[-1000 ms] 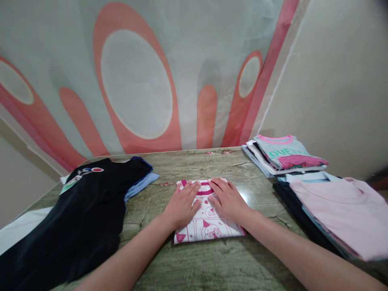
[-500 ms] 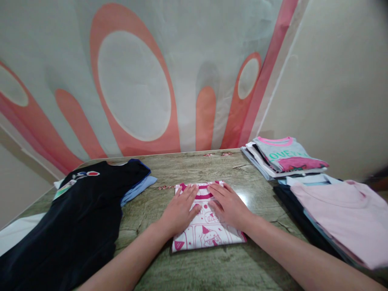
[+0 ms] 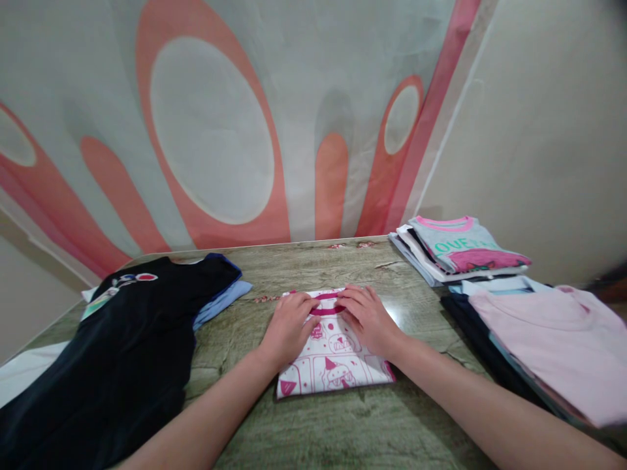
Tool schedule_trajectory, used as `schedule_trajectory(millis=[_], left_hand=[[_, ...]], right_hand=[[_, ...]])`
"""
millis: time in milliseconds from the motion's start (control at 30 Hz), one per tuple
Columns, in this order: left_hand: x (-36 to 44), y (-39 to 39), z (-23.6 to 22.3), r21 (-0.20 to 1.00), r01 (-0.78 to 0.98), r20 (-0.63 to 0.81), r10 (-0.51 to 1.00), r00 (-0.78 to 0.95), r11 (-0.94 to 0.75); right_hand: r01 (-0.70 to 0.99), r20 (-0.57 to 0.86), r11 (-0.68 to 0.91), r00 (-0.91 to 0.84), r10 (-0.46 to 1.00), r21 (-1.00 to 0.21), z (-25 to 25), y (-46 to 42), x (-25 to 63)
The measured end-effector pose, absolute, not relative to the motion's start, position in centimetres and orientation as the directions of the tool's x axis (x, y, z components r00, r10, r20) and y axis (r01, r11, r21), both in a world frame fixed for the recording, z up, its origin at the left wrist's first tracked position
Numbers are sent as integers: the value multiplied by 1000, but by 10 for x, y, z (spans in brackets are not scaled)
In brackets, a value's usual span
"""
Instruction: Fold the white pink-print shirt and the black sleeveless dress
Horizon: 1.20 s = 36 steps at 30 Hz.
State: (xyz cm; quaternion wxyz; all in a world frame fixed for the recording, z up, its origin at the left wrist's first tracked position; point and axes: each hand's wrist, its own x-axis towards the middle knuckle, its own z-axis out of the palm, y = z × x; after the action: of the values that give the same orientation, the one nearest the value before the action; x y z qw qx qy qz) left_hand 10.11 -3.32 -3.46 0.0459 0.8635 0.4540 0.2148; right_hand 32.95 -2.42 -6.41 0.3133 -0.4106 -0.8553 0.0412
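A folded white T-shirt (image 3: 337, 365) with pink cartoon print and a dark pink collar lies flat on the wood-patterned table in front of me. My left hand (image 3: 290, 326) is at the left side of its collar, fingers bent and thumb drawn in on the cloth. On the right side of the same collar, my right hand (image 3: 369, 321) grips in a like way, its fingers curled over the top edge. The fingertips hide parts of the neckline.
A black T-shirt (image 3: 132, 346) is spread at the left over a blue garment (image 3: 225, 303). To the right are a folded stack topped by a grey shirt with pink collar (image 3: 460, 245) and another topped by a pale pink shirt (image 3: 548, 346). A patterned wall covering (image 3: 298, 130) rises behind the table.
Both hands went from lying flat with fingers stretched over the collar to curled fingers at it. The T-shirt stays in about the same place.
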Motion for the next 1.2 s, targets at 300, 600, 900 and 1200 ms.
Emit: schedule_trajectory(millis=[300, 600, 900, 1200], left_hand=[[105, -31, -33, 242, 804, 324, 827, 460, -542], [108, -34, -32, 185, 840, 328, 838, 436, -510], [106, -33, -35, 287, 800, 348, 835, 426, -527], [104, -31, -37, 391, 748, 365, 836, 408, -536]], right_hand=[[683, 487, 655, -473, 734, -324, -62, -28, 318], [646, 513, 652, -432, 742, -398, -69, -23, 318], [638, 496, 650, -440, 748, -413, -68, -24, 318], [661, 484, 643, -447, 752, -388, -69, -25, 318]])
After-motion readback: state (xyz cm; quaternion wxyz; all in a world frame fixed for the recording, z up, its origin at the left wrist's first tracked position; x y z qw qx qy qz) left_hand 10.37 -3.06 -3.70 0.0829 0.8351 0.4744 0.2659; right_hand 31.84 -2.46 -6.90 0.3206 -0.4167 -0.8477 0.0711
